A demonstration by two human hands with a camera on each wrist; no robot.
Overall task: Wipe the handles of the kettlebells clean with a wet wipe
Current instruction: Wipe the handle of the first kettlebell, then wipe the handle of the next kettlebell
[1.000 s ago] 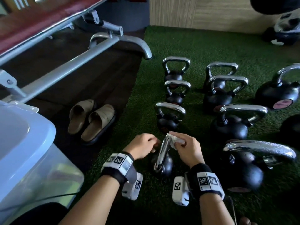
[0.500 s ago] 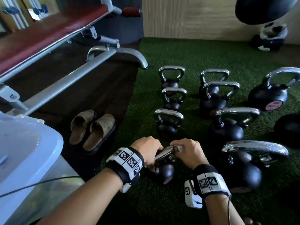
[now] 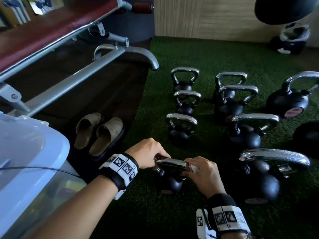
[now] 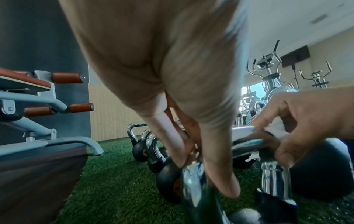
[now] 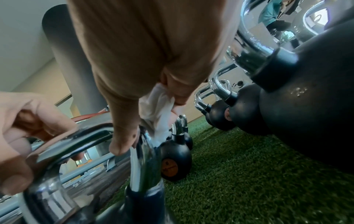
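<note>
A small black kettlebell with a chrome handle stands on the green turf nearest me. My left hand grips the handle's left corner, fingers curled round it. My right hand holds a crumpled white wet wipe against the handle's right corner; in the right wrist view the wipe is bunched between thumb and fingers against the chrome upright. The left wrist view shows the right hand wrapped over the bar.
Several more chrome-handled kettlebells stand in rows beyond and to the right, the nearest big one close to my right hand. A pair of tan slippers lies left. A weight bench and a pale plastic bin are on the left.
The kettlebell's handle has turned from end-on to lying crosswise between my hands. The wipe hand has slid from the top of the bar to its right corner; the left hand shifted onto the left corner.
</note>
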